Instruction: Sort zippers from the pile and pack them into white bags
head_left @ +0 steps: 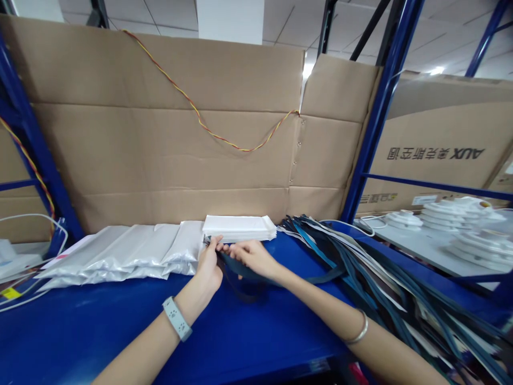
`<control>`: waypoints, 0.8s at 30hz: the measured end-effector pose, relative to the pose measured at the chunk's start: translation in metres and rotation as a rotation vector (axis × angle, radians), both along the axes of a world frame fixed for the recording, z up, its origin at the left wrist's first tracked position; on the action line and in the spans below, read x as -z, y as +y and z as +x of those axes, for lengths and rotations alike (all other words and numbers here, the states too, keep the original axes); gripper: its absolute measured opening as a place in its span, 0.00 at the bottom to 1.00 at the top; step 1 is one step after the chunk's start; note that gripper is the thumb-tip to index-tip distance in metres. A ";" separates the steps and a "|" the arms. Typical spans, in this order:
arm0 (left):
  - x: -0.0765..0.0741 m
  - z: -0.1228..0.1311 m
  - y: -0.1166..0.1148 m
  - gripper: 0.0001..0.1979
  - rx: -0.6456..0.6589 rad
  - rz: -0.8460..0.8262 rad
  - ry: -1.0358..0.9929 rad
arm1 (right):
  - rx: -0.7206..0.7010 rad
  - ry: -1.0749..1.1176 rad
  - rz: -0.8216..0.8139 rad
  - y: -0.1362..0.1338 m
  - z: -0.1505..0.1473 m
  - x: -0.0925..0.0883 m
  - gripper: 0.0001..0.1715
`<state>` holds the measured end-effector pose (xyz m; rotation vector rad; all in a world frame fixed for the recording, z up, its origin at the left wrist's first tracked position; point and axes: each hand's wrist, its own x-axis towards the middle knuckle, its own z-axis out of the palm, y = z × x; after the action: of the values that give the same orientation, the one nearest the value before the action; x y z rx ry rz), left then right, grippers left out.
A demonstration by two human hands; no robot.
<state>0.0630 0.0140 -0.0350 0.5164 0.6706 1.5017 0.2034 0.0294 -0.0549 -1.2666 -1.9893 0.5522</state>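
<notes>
**Left hand (207,263) and right hand (251,255) clamped together on dark flexible strip (244,271), held over blue worktop (100,334).**
Strip's end lies just before white sheet stack (239,228). Strip bundle (360,267) lies right; white plastic-wrapped packs (124,254) lie left.

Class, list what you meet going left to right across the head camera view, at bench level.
white cable, silvery pouches, left hand and right hand pinching a dark strip, bundle of dark strips, stacked white discs
</notes>
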 end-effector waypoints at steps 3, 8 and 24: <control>-0.003 -0.006 0.003 0.10 -0.023 0.013 -0.015 | 0.470 -0.288 0.124 0.024 0.051 -0.012 0.22; -0.005 -0.010 0.001 0.18 0.096 0.078 0.066 | 0.746 -0.416 0.039 0.048 0.135 -0.003 0.10; 0.002 -0.004 -0.003 0.15 0.239 0.087 0.112 | 0.847 -0.326 0.187 0.041 0.112 -0.023 0.15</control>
<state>0.0588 0.0105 -0.0371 0.7255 0.6091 1.2881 0.3158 0.0702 -0.0320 -1.9763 -1.4743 -0.2600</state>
